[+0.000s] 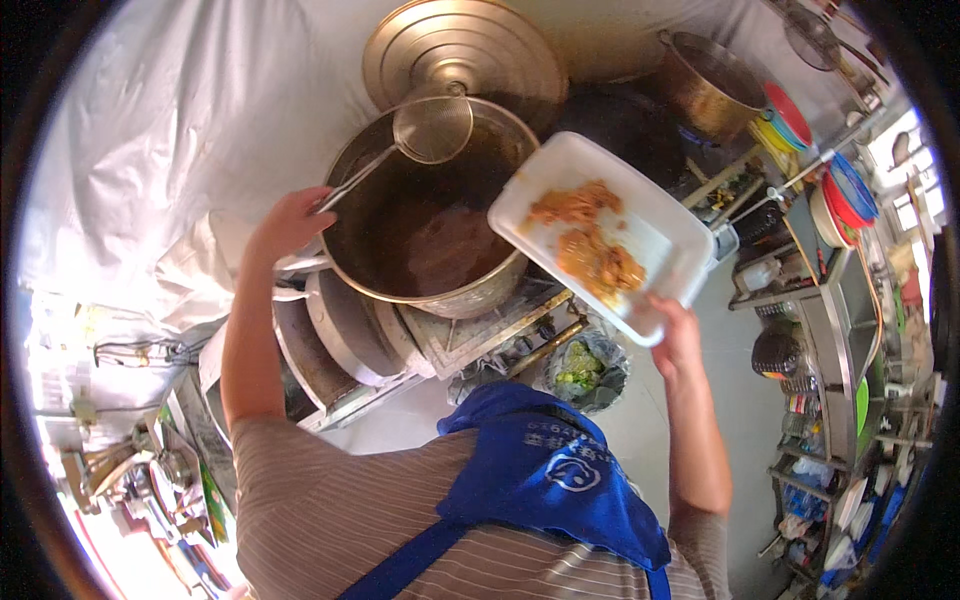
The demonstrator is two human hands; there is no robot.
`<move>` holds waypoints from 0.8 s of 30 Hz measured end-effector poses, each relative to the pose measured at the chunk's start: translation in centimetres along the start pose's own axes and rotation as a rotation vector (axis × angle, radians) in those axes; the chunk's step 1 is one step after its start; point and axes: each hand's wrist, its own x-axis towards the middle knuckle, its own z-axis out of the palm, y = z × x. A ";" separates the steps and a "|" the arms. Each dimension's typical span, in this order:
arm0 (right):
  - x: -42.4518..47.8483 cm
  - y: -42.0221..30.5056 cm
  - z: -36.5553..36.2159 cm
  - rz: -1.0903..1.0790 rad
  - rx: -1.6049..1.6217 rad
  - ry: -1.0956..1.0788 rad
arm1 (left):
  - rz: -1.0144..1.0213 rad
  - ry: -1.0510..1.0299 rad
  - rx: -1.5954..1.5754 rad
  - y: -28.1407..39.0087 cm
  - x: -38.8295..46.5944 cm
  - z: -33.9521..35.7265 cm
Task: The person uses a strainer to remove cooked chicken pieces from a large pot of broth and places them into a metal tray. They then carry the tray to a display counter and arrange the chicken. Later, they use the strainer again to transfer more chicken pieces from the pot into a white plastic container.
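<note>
My left hand [295, 219] grips the thin metal handle of a round wire-mesh strainer [435, 133]. The strainer's mesh is over the far part of a large metal stockpot [469, 300], and no food shows in it. Dark brown liquid [420, 225] stands inside the pot. With my right hand [676, 337] I hold a white plastic tray [664, 247] by its near corner. Orange-brown pieces of food, apparently sauced meat [592, 247], lie in the tray along with smeared sauce. The tray's far left end overlaps the pot's right rim in view; whether they touch I cannot tell.
A large round metal lid [465, 49] leans behind the pot. Another tall pot [709, 94] stands at the back right. Wide pans [349, 330] are left of the stove front. A lined bin [585, 371] with green scraps sits below. Metal shelving [836, 337] runs along the right.
</note>
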 end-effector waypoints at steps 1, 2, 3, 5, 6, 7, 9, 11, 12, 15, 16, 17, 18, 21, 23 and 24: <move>-0.9 0.1 -0.8 0.001 0.027 0.020 | 0.076 0.021 0.171 -2.2 2.5 1.1; -1.6 0.2 -1.6 0.006 0.028 0.052 | 0.159 0.035 0.338 -4.6 5.1 2.7; -2.4 0.3 -2.1 0.004 0.028 0.099 | 0.102 0.017 0.460 -5.6 7.7 4.5; -4.1 0.5 -2.9 -0.018 0.039 0.161 | -0.030 -0.052 0.648 -4.0 11.2 7.2; -4.9 0.6 -3.4 -0.034 0.047 0.205 | -0.105 -0.100 0.712 -2.2 12.4 8.3; -5.4 0.8 -4.1 -0.023 0.032 0.216 | -0.176 -0.146 0.778 -0.8 13.3 9.4; -6.1 1.4 -5.4 -0.001 0.005 0.248 | -0.089 -0.119 0.862 -3.2 15.8 12.5; -6.6 2.0 -6.2 0.001 0.018 0.269 | -0.013 -0.062 0.858 -6.5 18.2 15.8; -6.6 2.2 -6.3 0.019 0.037 0.311 | -0.022 -0.069 0.882 -7.2 19.3 17.2; -7.2 3.0 -6.5 0.026 0.089 0.361 | -0.075 -0.139 0.959 -8.4 20.1 19.1; -7.3 3.3 -6.6 0.029 0.096 0.372 | -0.098 -0.200 0.979 -8.8 20.4 19.2; -7.4 3.5 -6.7 0.032 0.101 0.382 | -0.124 -0.262 0.998 -9.1 20.6 19.4; -7.6 3.7 -6.6 0.034 0.101 0.387 | -0.115 -0.287 1.002 -9.4 20.5 19.3; -8.0 4.0 -6.7 0.037 0.094 0.396 | -0.092 -0.359 1.008 -9.9 20.0 18.7; -8.0 4.5 -7.3 0.032 0.086 0.395 | -0.112 -0.410 1.016 -9.2 19.4 18.3; -8.0 4.4 -7.3 0.024 0.085 0.393 | -0.125 -0.433 1.021 -9.0 19.1 18.0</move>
